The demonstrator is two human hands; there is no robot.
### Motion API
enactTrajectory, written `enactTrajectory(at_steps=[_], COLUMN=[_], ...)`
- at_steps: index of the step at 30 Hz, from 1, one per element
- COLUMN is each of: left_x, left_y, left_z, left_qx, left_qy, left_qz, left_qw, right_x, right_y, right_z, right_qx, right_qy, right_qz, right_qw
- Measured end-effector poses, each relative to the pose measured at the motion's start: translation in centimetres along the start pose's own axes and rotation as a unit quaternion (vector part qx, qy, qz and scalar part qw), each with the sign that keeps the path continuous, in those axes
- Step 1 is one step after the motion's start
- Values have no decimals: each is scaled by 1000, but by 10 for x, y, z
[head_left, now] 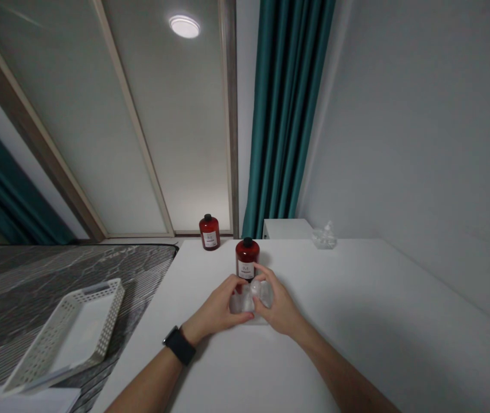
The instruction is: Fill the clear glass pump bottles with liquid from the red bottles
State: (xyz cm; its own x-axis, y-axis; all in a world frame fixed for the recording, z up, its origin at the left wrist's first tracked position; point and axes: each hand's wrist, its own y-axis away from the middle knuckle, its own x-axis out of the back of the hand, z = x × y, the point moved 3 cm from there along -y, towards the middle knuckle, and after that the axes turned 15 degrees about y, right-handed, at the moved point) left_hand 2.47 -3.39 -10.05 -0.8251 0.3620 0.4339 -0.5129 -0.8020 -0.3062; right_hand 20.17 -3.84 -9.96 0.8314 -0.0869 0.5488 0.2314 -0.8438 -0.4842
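Observation:
Close in front of a dark red bottle (245, 268) with a black cap and a white label, both of my hands are curled round a clear, glassy-looking object (253, 289) with rounded parts; its exact kind is unclear. My left hand (223, 307), with a black watch on the wrist, grips its left side between thumb and fingers. From the right, the thumb and fingers of my right hand (276, 301) close on a rounded part of it. A flat, clear edge shows on the table below the hands. The right index finger reaches near the bottle's label.
A second red bottle (209, 232) stands at the back left of the white table (305, 367). Near the back right edge sits another clear, crumpled-looking item (325, 236). To the left, lower than the tabletop, is a white perforated basket (109, 327). Beyond are a white cabinet (286, 228) and green curtains (290, 115).

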Motion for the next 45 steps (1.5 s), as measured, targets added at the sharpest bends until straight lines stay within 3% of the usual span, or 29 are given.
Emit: enactTrajectory(at_steps=[4, 17, 23, 29, 37, 45], left_x=[0, 0, -1, -1, 0, 0], left_y=[0, 0, 0, 0, 0, -1], left_z=[0, 1, -1, 0, 1, 2], left_qx=[-1, -1, -3, -5, 2, -1], left_qy=[-1, 3, -2, 0, 3, -1], left_qz=[3, -3, -1, 3, -1, -1], left_qw=[1000, 1000, 1000, 1000, 1000, 1000], right_x=[3, 12, 12, 17, 13, 18], right_y=[-1, -1, 4, 3, 1, 3], right_z=[-4, -11, -19, -15, -8, -9], right_qx=[20, 60, 108, 84, 33, 33], right_qy=[-10, 40, 85, 92, 80, 75], right_qz=[3, 102, 109, 178, 145, 195], right_qw=[1000, 992, 985, 976, 986, 977])
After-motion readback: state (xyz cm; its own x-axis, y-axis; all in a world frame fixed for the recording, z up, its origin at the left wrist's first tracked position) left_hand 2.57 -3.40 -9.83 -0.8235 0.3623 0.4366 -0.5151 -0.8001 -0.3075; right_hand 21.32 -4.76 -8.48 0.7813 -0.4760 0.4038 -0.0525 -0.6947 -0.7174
